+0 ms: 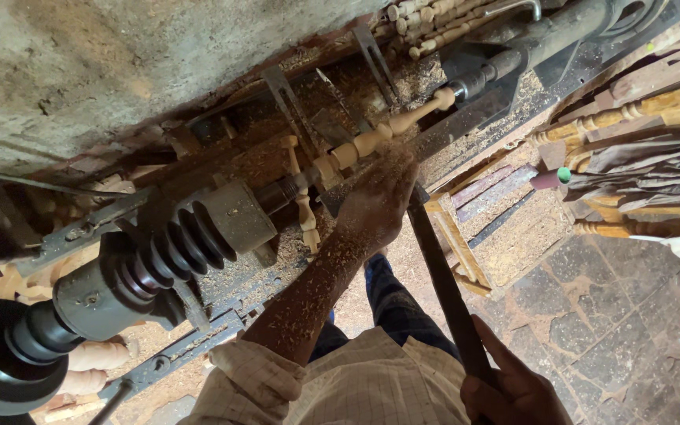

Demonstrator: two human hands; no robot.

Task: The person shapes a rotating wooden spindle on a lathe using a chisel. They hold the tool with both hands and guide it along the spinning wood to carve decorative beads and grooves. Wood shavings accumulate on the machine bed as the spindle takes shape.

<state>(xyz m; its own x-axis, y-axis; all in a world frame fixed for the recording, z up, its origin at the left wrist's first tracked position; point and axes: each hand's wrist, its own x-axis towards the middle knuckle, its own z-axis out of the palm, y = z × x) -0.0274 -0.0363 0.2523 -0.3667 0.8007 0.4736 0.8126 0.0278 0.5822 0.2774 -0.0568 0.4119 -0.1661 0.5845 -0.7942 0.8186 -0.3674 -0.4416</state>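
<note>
Two bare hands work at a pale turned wooden spindle that is mounted lengthwise in a dark, sawdust-covered metal lathe. The left hand, dusted with wood shavings, lies right against the near side of the spindle, its fingers curled down over the front end of a long dark-handled turning chisel. The right hand, well back from the spindle and close to the person's checked shirt, is closed around the chisel's rear handle. Beyond the far end of the spindle sits the dark tailstock. Off to the right of the spindle, finished turned wooden legs lie stacked.
</note>
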